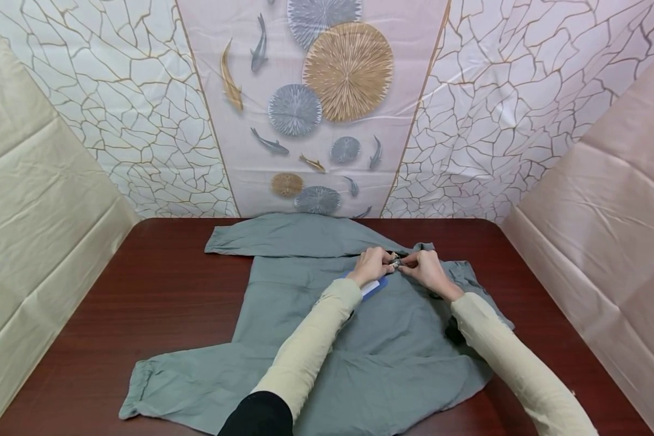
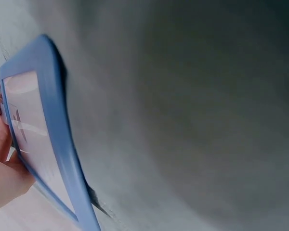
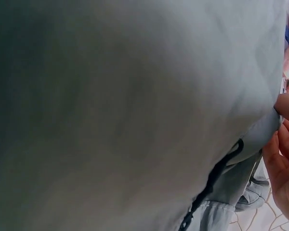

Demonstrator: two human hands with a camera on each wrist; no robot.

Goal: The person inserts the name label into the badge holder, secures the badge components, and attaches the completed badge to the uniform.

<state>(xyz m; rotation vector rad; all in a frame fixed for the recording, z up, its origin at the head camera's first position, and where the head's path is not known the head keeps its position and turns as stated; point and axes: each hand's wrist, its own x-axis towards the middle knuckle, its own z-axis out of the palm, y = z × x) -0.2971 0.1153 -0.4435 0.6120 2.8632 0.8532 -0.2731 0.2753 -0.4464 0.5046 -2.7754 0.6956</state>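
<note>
A grey-green long-sleeved garment (image 1: 300,309) lies spread over the table. Toward its upper right, my left hand (image 1: 372,266) pinches a small metallic clip (image 1: 395,261) with bent fingers. From beneath that hand sticks out a blue-framed badge holder (image 1: 381,286) with a pale card inside; the left wrist view shows its blue frame (image 2: 55,110) large, beside the fingers. Right against the clip, my right hand (image 1: 427,272) pinches the garment's edge; the right wrist view has its thumb and fingers (image 3: 284,168) on the grey cloth. How the clip sits on the cloth is hidden by fingers.
One sleeve (image 1: 278,236) stretches along the table's far edge and another (image 1: 180,384) reaches to the near left. The dark red-brown table (image 1: 158,290) is bounded by a patterned backdrop (image 1: 158,121) and beige side panels (image 1: 605,218). A black strip (image 3: 214,175) runs along the garment's edge.
</note>
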